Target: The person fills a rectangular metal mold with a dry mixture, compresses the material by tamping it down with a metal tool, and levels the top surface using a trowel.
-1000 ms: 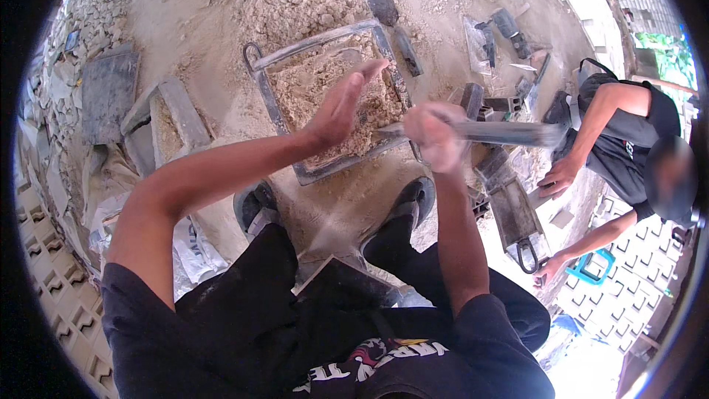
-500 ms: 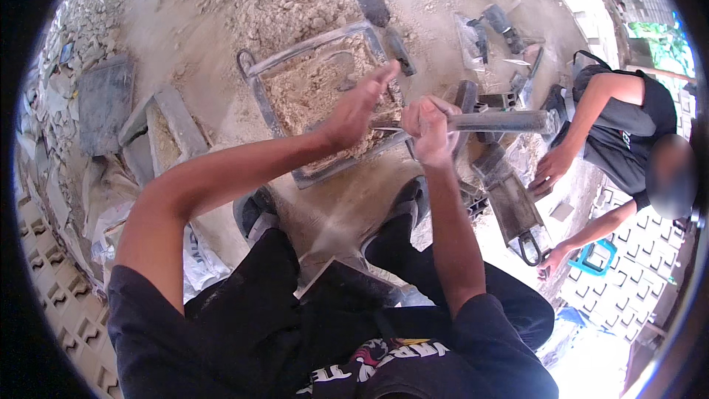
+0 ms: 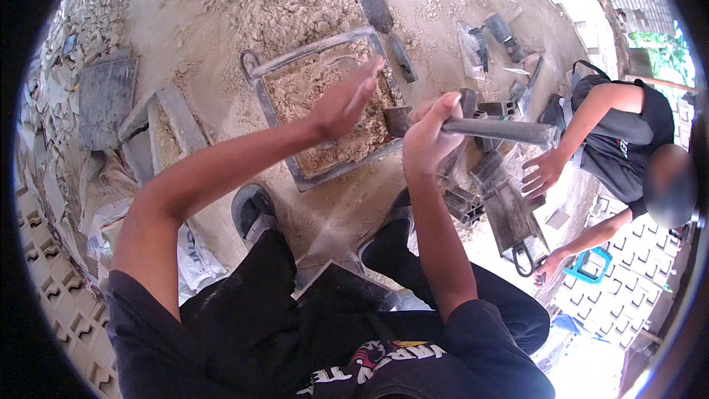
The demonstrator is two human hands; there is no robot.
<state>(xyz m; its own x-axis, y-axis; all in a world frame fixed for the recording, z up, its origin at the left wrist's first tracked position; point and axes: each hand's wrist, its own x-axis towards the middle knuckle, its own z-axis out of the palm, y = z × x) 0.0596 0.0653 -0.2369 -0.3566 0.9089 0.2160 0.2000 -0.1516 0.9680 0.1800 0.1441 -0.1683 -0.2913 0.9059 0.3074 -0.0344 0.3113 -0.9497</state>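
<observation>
Mould: a rectangular metal frame [image 3: 323, 112] is being seen flat on the sandy ground [image 3: 221, 15], filled with a sandy mix, straight ahead of the person's shoes.
Left hand: the left hand [image 3: 343, 100] is being held open above the frame, fingers straight and together, palm turned toward the right; nothing is being gripped.
Right hand: the right hand [image 3: 428, 140] is being kept closed around a long grey metal bar [image 3: 502, 131], which is being held roughly level and is pointing to the right.
Bar position: the near end of the bar is being held over the right edge of the frame; its far end is reaching toward the second person.
Second person: a person in a dark shirt [image 3: 628, 133] is being seen crouched at the right, one hand near the bar's far end, the other near a dark metal tray [image 3: 509, 214] on the ground.
Surroundings: a trowel [image 3: 377, 9] is being left lying beyond the frame; grey slabs [image 3: 107, 92] are being seen at the left; patterned paving blocks [image 3: 44, 266] are being seen along the lower left edge.
</observation>
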